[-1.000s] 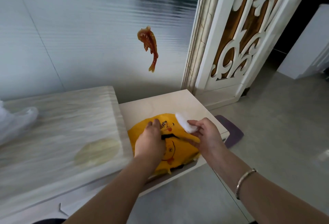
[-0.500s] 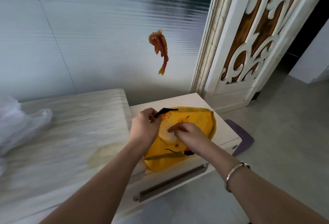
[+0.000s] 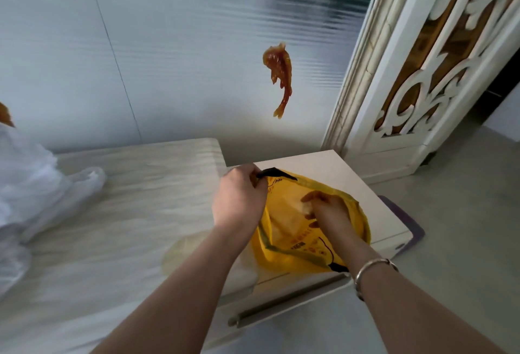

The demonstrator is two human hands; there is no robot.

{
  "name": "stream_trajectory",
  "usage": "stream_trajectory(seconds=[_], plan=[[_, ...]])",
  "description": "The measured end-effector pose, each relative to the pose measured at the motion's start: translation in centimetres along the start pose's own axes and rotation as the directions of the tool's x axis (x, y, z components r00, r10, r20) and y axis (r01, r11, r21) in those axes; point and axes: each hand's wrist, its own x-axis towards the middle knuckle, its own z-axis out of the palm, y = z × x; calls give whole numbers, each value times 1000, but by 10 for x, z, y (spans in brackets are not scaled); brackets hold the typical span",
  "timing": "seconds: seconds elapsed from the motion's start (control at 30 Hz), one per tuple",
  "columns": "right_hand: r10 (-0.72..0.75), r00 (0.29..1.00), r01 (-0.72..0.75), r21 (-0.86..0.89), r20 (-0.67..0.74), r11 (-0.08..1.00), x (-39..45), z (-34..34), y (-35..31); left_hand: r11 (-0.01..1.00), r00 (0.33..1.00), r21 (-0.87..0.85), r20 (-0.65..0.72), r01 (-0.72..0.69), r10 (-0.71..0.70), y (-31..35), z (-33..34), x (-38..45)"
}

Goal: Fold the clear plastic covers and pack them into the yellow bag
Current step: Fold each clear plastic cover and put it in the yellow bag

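Pinching yellow bag [image 3: 292, 249] rim w/ left hand [image 3: 239, 199] to keep it open; right hand [image 3: 326, 210] inside, fingers curled on folded cover [image 3: 305, 208].

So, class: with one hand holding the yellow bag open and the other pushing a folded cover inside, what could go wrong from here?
1. The left hand holds the yellow bag by one black handle only; if that slips, the mouth may close.
2. The bag overhangs the front edge of the small cabinet, so pushing by the right hand might drag it off.
3. The cover could unfold as the hand withdraws.
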Motion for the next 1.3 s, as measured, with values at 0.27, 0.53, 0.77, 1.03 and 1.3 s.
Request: stream_trajectory(seconds=[0.27,0.53,0.77,1.03,1.3], plan=[[62,949,13,-236,308,972,-2,32,3,1000,998,22,57,-7,6,-1,7,0],[-50,969,163,-475,242,865,-17,11,-20,999,976,-14,212,51,-47,-1,0,-8],[2,915,-12,23,403,1000,-49,-18,-20,965,903,-149,406,215,-139,4,-15,-28],[-61,950,-154,628,307,763,-34,22,-48,952,956,-223,252,208,-150,-3,-54,-25],[-16,957,-163,586,289,794,-22,50,-58,945,961,-227,200,235,-191,-21,-87,-18]])
